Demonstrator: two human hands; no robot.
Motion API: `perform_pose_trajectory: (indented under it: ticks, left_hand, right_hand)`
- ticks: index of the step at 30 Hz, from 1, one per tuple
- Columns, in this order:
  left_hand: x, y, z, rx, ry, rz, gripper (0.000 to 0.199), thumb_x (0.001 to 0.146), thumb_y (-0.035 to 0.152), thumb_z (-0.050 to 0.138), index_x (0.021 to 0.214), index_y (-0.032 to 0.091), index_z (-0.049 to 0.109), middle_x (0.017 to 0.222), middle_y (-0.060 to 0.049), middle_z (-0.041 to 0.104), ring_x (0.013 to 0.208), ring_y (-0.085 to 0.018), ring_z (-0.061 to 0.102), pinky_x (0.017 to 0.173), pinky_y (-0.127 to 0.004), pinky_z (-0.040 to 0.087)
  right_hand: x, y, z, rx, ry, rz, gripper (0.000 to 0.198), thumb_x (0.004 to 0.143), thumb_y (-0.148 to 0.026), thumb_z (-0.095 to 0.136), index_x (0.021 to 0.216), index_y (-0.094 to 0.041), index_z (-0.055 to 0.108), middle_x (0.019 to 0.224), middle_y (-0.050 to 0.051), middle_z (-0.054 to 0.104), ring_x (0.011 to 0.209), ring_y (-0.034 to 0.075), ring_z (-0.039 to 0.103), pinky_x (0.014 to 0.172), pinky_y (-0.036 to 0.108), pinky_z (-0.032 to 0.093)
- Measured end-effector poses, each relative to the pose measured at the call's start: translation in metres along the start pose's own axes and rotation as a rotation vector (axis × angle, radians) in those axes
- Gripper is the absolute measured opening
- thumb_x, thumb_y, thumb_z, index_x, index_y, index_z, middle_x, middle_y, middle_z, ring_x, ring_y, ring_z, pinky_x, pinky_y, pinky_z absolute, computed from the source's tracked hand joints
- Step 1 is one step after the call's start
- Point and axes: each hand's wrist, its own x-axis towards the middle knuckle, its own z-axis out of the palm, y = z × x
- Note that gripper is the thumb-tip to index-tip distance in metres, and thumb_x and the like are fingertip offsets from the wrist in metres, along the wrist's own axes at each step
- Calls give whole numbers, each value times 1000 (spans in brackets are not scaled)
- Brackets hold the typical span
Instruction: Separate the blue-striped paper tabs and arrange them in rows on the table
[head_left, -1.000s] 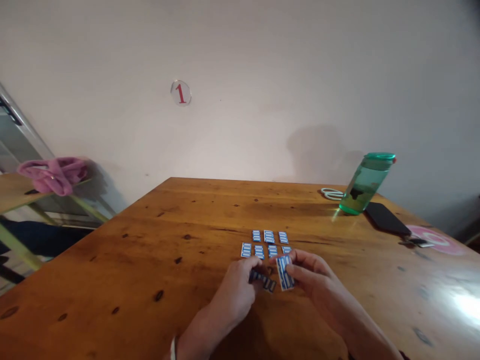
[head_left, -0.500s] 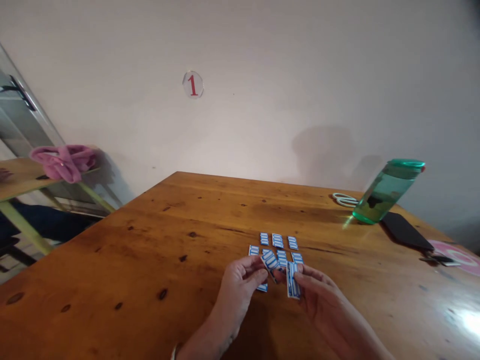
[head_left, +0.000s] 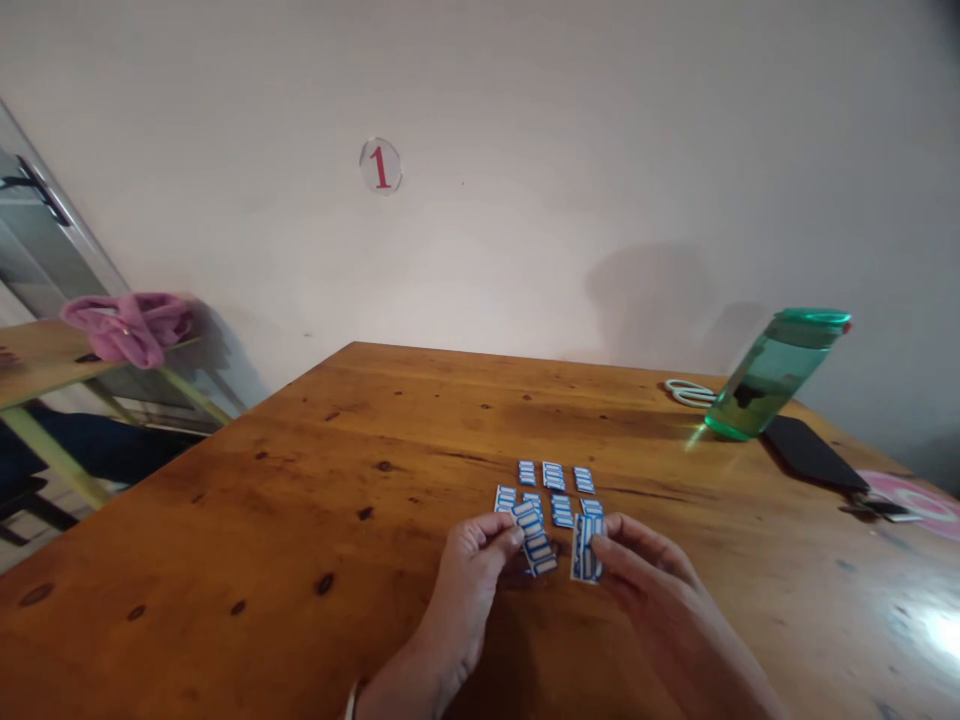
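Note:
My left hand (head_left: 466, 580) pinches a small blue-and-white card (head_left: 535, 540) between thumb and fingers, tilted over the table. In my right hand (head_left: 654, 585) are small cards (head_left: 586, 548) of the same pattern, held upright; how many overlap there I cannot tell. A gap separates the two hands. Just beyond them, more blue-and-white cards (head_left: 553, 475) lie in short rows on the wooden table (head_left: 420, 420). The held cards partly cover the nearer row.
A green bottle (head_left: 776, 375) leans at the right rear, beside a looped white cable (head_left: 686, 392) and a black flat object (head_left: 814, 455). Further right lies a pink-and-white round mat (head_left: 919, 500). A pink fabric item (head_left: 131, 325) rests on a side table at the left.
The left hand's card has come away from the right hand's cards and now tilts down, showing more of its face. Both hands remain in nearly the same place.

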Motion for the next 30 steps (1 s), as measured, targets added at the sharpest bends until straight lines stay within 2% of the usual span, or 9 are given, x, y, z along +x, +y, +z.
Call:
perform_pose_trajectory:
  ticks: [6, 12, 16, 30]
  left_hand:
    - [2, -10, 2, 167, -114, 62, 25, 67, 32, 64, 82, 14, 71, 67, -4, 68, 59, -15, 59, 62, -27, 46]
    - [-3, -6, 7, 153, -182, 124, 19, 70, 25, 59, 81, 16, 71, 69, -3, 69, 62, -15, 59, 68, -29, 46]
    - [-6, -4, 8, 149, -171, 111, 18, 70, 25, 59, 81, 16, 71, 69, -3, 68, 63, -15, 59, 71, -30, 46]
    - [-6, -5, 6, 274, -139, 147, 20, 72, 29, 58, 76, 14, 71, 64, -3, 66, 62, -16, 57, 66, -28, 44]
  right_hand:
    - [-1, 5, 12, -286, 39, -53, 26, 57, -38, 71, 57, -16, 57, 53, -2, 55, 52, 10, 45, 50, 21, 35]
    - [-1, 7, 18, -431, 117, -163, 24, 58, -38, 65, 53, -17, 54, 50, -3, 51, 48, 11, 42, 46, 23, 33]
    - [-1, 10, 16, -487, 120, -196, 22, 62, -37, 62, 54, -18, 53, 50, -3, 50, 48, 12, 42, 46, 23, 33]
    - [0, 19, 12, -633, 93, -260, 21, 69, -34, 57, 57, -19, 49, 51, -4, 44, 48, 11, 37, 44, 22, 30]
